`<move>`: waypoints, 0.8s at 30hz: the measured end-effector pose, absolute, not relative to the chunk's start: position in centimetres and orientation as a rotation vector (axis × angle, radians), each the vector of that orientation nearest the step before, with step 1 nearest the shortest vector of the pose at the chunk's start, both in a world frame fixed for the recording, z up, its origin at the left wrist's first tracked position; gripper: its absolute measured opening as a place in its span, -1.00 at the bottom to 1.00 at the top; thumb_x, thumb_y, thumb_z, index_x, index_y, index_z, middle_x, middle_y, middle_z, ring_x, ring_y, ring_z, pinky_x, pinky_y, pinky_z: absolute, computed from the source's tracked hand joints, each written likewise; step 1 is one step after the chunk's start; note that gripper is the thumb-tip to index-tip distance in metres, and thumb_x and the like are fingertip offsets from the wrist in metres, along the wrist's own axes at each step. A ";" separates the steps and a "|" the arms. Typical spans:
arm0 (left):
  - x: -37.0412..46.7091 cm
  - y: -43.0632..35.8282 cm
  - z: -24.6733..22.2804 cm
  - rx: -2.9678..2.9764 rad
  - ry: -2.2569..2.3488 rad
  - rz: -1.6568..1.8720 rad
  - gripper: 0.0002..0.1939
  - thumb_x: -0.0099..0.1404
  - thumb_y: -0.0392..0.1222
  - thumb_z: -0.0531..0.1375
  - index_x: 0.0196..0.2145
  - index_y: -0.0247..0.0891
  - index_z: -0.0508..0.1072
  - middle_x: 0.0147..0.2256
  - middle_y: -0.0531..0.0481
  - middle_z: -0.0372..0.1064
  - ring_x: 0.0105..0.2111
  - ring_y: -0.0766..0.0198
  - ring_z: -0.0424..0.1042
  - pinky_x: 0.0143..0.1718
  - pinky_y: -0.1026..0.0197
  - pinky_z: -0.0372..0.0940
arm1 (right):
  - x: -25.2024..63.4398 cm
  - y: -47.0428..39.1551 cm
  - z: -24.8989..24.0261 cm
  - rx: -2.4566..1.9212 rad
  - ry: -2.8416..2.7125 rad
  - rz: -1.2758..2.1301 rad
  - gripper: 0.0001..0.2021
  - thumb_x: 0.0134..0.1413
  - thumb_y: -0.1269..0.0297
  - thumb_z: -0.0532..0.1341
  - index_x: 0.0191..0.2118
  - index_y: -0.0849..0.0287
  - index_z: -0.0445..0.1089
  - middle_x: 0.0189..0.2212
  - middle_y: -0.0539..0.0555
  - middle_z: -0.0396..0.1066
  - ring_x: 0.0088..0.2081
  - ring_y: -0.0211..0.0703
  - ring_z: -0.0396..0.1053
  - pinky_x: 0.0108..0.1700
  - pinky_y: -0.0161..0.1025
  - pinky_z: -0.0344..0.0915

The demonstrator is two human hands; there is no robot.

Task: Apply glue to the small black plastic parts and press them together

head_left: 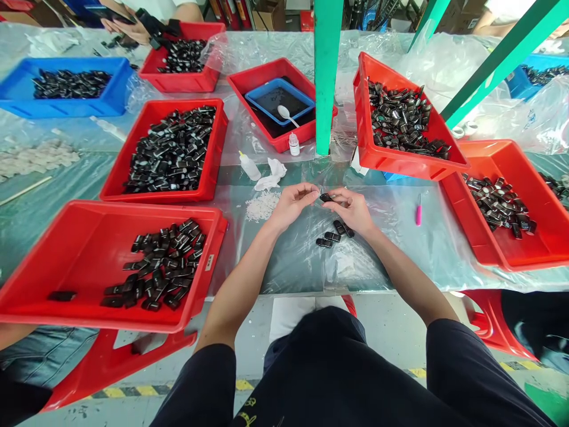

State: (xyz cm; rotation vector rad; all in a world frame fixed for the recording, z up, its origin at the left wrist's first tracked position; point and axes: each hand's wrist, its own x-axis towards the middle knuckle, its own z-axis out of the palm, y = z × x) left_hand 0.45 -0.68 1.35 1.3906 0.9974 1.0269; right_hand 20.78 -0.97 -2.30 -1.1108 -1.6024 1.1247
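My right hand (353, 209) pinches a small, glossy black plastic part (326, 197) between thumb and fingers above the table. Close to the part's left end is my left hand (290, 204), its thumb and fingertips pressed together; whatever they hold is too small to make out. Several similar black pieces (332, 236) lie on the plastic-covered table just below my right hand. Beside my left hand spreads a pile of tiny white pieces (261, 206). Behind that pile are a crumpled white tissue (271, 175) and a small white squeeze bottle (249, 166) with a yellow tip.
Red trays of black parts stand left (166, 151), near left (89, 237) and right (402, 112). Another red tray (546, 237) sits far right. A green post (328, 77) rises ahead. A pink-handled tool (418, 213) lies at right. Across the table, a person's hands (133, 29) hold a phone.
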 end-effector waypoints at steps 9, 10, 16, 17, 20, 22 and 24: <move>0.1 -0.6 1.1 1.481 1.014 0.993 -0.66 0.24 0.11 0.34 -0.32 -0.26 0.54 -0.34 -0.03 0.47 -0.37 0.28 0.35 -0.29 0.18 0.26 | 20.9 -1.2 -2.0 -1.143 -1.644 1.092 -0.58 0.05 -0.10 0.42 -0.15 0.14 0.54 -0.33 0.06 0.63 -0.28 -0.07 0.50 -0.17 -0.18 0.36; 0.0 -0.6 1.1 1.504 1.018 0.992 -0.66 0.24 0.11 0.34 -0.33 -0.26 0.53 -0.34 -0.03 0.48 -0.38 0.28 0.34 -0.31 0.19 0.25 | 20.9 -1.2 -2.0 -1.148 -1.651 1.084 -0.58 0.05 -0.11 0.42 -0.14 0.14 0.54 -0.33 0.06 0.63 -0.28 -0.08 0.50 -0.18 -0.18 0.36; -0.2 -0.6 1.4 1.619 1.056 0.958 -0.66 0.24 0.11 0.31 -0.36 -0.26 0.50 -0.37 -0.03 0.47 -0.42 0.30 0.30 -0.40 0.21 0.16 | 21.0 -1.1 -2.3 -1.152 -1.710 1.053 -0.57 0.09 -0.13 0.39 -0.12 0.13 0.54 -0.30 0.07 0.64 -0.29 -0.06 0.51 -0.17 -0.15 0.36; -0.3 -0.6 1.5 1.633 1.068 0.950 -0.67 0.25 0.09 0.30 -0.36 -0.26 0.50 -0.37 -0.03 0.47 -0.42 0.29 0.31 -0.40 0.21 0.15 | 21.0 -1.1 -2.3 -1.154 -1.718 1.044 -0.57 0.09 -0.13 0.39 -0.12 0.12 0.54 -0.30 0.07 0.64 -0.29 -0.06 0.51 -0.17 -0.15 0.36; -0.3 -0.8 1.6 1.675 1.103 0.935 -0.73 0.27 0.03 0.27 -0.36 -0.26 0.50 -0.37 -0.04 0.49 -0.40 0.28 0.34 -0.40 0.21 0.13 | 21.1 -1.1 -2.2 -1.165 -1.751 1.000 -0.58 0.10 -0.14 0.38 -0.12 0.11 0.55 -0.30 0.07 0.65 -0.29 -0.05 0.51 -0.15 -0.13 0.36; -0.3 -0.9 1.6 1.699 1.125 0.930 -0.76 0.28 -0.01 0.25 -0.35 -0.27 0.51 -0.37 -0.05 0.51 -0.39 0.27 0.36 -0.38 0.20 0.15 | 21.1 -1.1 -2.1 -1.175 -1.774 0.963 -0.59 0.12 -0.15 0.38 -0.12 0.09 0.55 -0.29 0.07 0.65 -0.28 -0.03 0.52 -0.14 -0.12 0.36; -0.3 -0.9 1.5 1.730 1.149 0.926 -0.78 0.29 -0.04 0.23 -0.34 -0.26 0.52 -0.36 -0.05 0.52 -0.37 0.25 0.39 -0.35 0.18 0.17 | 21.2 -1.1 -2.0 -1.185 -1.798 0.926 -0.59 0.13 -0.15 0.37 -0.12 0.08 0.56 -0.28 0.08 0.65 -0.25 0.00 0.53 -0.12 -0.11 0.37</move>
